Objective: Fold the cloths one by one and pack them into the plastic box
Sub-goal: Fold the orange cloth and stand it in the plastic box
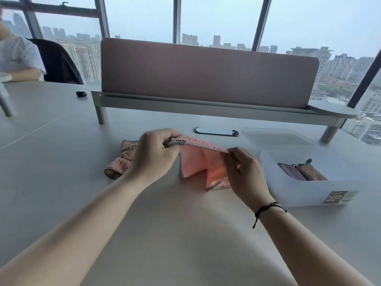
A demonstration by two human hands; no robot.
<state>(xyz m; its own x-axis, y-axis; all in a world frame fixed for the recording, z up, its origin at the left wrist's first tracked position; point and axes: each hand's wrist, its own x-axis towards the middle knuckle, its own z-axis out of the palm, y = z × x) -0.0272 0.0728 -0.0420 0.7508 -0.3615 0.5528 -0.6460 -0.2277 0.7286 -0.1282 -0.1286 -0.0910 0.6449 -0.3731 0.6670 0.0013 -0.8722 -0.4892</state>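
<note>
The desk (185, 223) carries a translucent plastic box (309, 186) toward its right edge, two folded cloths (301, 172) inside. Mid-desk, a pink cloth (201, 162) hangs by its top hem, pinched in the left grip (156, 149) and right grip (243, 168). Another crumpled cloth (121, 162) lies just left.

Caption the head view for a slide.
Both hands, left hand and right hand, hold a pink cloth beside the plastic box.

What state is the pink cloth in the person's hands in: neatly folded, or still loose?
Still loose. The left hand and right hand pinch the pink cloth by its top edge, so it hangs unevenly above the table.
</note>
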